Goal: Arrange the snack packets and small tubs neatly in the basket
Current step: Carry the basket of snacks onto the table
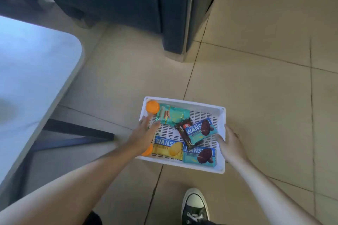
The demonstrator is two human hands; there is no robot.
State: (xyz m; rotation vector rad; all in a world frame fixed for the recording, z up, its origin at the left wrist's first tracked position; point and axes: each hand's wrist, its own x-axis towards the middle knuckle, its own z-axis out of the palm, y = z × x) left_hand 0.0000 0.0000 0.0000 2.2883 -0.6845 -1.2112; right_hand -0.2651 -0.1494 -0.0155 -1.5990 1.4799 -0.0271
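Note:
A white slotted basket (220,126) sits on the tiled floor. Inside lie an orange-lidded tub (152,107) in the far left corner, a green packet (173,116) beside it, a dark brown packet (182,127), a tilted blue cookie packet (199,131), a yellow-and-blue packet (168,149) and another blue cookie packet (199,155) at the near side. A second orange tub (147,150) is mostly hidden under my left wrist. My left hand (144,133) hovers open over the basket's left side, fingers near the green packet. My right hand (230,144) rests on the basket's right wall, thumb inside.
A white table (31,71) with a rounded corner stands at the left, its dark legs (76,131) on the floor. A dark blue sofa (128,0) and a metal cabinet (201,5) stand at the back. My black sneaker (194,206) is just below the basket.

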